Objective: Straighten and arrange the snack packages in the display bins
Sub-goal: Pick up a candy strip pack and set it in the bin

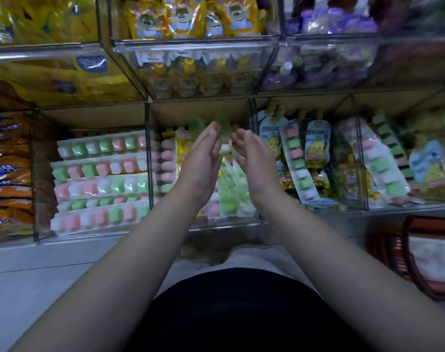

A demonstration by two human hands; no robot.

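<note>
Both hands reach into the middle clear bin [224, 226] of the lower row. My left hand [203, 158] is held edge-on with straight fingers against the left side of a bunch of upright snack packs [231, 191] with green and white pieces. My right hand [251, 153] faces it from the right, fingers slightly bent, on the other side of the bunch. Whether either hand touches the packs is hard to tell. The pack tops are hidden behind the fingertips.
The left bin [99, 174] holds flat stacked trays of pink, green and white cups. The right bin [317, 158] holds leaning pouches and cup strips. Upper bins hold orange [198, 19] and purple pouches [338, 24]. A red basket [419, 255] stands on the floor at the right.
</note>
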